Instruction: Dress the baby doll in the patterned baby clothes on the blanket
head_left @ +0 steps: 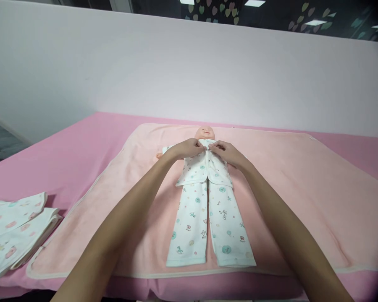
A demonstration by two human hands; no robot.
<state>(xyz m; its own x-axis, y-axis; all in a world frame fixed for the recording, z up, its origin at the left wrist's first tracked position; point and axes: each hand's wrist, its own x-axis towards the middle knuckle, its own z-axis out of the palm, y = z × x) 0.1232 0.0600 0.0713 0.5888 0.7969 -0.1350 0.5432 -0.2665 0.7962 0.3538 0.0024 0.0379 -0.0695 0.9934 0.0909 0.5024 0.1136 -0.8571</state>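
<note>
A baby doll (205,133) lies on its back, head toward the wall, dressed in a white printed jacket (195,170) and matching trousers (192,222). My left hand (189,148) pinches the jacket's front edge near the upper chest. Opposite it, my right hand (227,152) pinches the other front edge, with fingertips close to those of the left. The two front edges meet at the chest and part slightly toward the hem. Whatever fastening lies between my fingertips is too small to make out. One doll hand (159,155) shows beyond my left wrist.
Under the doll a light pink blanket (138,167) with pale edging covers much of the pink bed surface (91,142). Folded printed cloths (22,235) lie at the left front corner. A white wall (189,71) rises behind, with dark glass (271,16) above it.
</note>
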